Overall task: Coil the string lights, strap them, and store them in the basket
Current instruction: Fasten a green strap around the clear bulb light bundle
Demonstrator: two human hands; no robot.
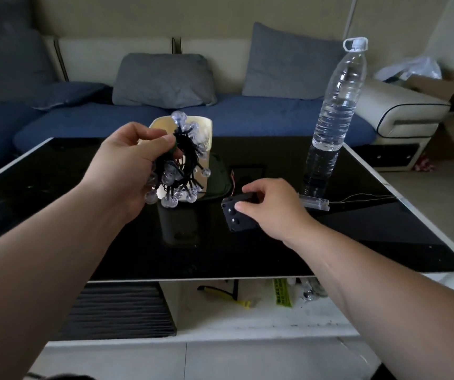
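At the left, the left hand (127,165) is raised above the table (55,171). Its fingers and thumb are curled round the string lights (184,171), which are gathered into 1 tight bundle of black cord loops with clear round bulbs sticking out on all sides. Gripping the loops at 1 side likely keeps the coil from springing apart while the other hand works. Whether a strap is already round the bundle I cannot tell; a dark band shows by the thumb, but it is too small to read.

Directly behind the bundle stands a pale, open-topped container, probably the basket (206,127). It sits near the middle of the table, within easy reach for the final drop.

To the right, the right hand (275,209) is low, at the table surface. Its thumb and curled fingers pinch a black box (235,218) with round studs on its face, apparently the lights' battery or control unit. My guess is that it is being lifted to join the coil, so the whole set can be stored as 1 piece.

Further right, a clear plastic case (314,203) with a thin wire trailing off lies on the table, and a water bottle (335,105) stands upright near the far edge.
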